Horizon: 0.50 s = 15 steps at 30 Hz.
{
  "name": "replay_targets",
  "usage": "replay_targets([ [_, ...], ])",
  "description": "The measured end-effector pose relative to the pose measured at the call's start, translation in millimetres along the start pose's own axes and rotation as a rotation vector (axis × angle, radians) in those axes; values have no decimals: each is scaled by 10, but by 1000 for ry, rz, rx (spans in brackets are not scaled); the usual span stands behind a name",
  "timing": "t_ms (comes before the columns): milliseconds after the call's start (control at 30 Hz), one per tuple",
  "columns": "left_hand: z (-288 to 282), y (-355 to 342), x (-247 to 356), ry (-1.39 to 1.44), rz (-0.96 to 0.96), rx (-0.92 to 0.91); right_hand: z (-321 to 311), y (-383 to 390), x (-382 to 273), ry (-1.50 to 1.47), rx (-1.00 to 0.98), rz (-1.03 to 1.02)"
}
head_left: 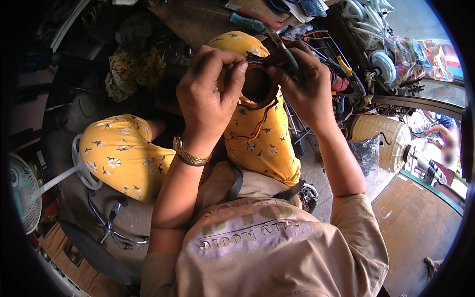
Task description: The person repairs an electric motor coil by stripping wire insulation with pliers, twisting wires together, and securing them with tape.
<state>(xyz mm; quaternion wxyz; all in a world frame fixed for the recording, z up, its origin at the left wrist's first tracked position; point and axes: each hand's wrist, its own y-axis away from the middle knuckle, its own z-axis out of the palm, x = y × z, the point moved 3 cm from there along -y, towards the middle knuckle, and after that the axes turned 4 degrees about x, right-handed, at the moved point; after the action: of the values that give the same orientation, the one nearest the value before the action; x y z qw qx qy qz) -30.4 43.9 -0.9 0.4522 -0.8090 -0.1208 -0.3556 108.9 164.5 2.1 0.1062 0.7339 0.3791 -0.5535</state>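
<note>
On my lap, against the yellow flowered cloth over my knee, rests a round hollow part with a coppery rim and a dark opening, like a motor's coil ring. Thin red, yellow and black wires hang from its near side. At its upper left edge, my left hand pinches with thumb and finger. What lies in that pinch is too small to make out. Opposite, my right hand is closed on a slim tool with a grey-green handle and a metal end pointing away. Its fingertips are near the ring's upper right edge.
Beyond my hands, a bench holds red-handled and teal-handled tools. Pliers and other tools crowd the right. Farther right are a cream ribbed drum and a brown board. A fan stands left.
</note>
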Motion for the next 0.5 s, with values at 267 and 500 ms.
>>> replay_targets([
  [267, 6, -31, -6, -8, -25, -19, 28, 21, 55, -144, -28, 107],
  [500, -30, -51, -2, -43, -41, -65, 60, 177, 337, -605, 0, 408],
])
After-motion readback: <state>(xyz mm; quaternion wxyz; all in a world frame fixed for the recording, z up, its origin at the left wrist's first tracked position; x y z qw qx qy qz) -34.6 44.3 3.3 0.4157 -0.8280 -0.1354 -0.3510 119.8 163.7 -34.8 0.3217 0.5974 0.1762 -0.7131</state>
